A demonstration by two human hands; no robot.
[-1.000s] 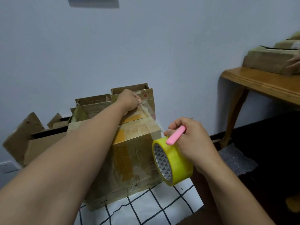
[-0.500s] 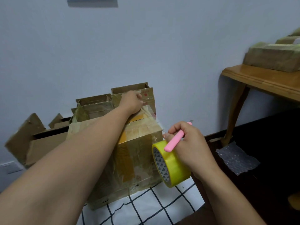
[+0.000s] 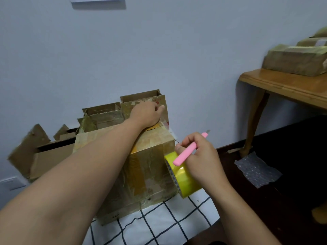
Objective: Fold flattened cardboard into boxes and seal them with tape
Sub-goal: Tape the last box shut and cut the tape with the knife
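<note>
At box (image 3: 141,165) far edge, left hand (image 3: 145,114) pinches tape end — right hand (image 3: 200,156) grips tape roll (image 3: 182,177), pink cutter (image 3: 187,152).

A worn brown cardboard box (image 3: 141,167), folded up and closed, is standing on a white black-gridded cloth (image 3: 159,225), its top and front streaked with clear and yellowish tape. A yellow tape roll (image 3: 184,179) is hanging on edge just beside the box's front right corner, over the cloth's right edge, its clear strip (image 3: 165,123) running up across the box top.
</note>
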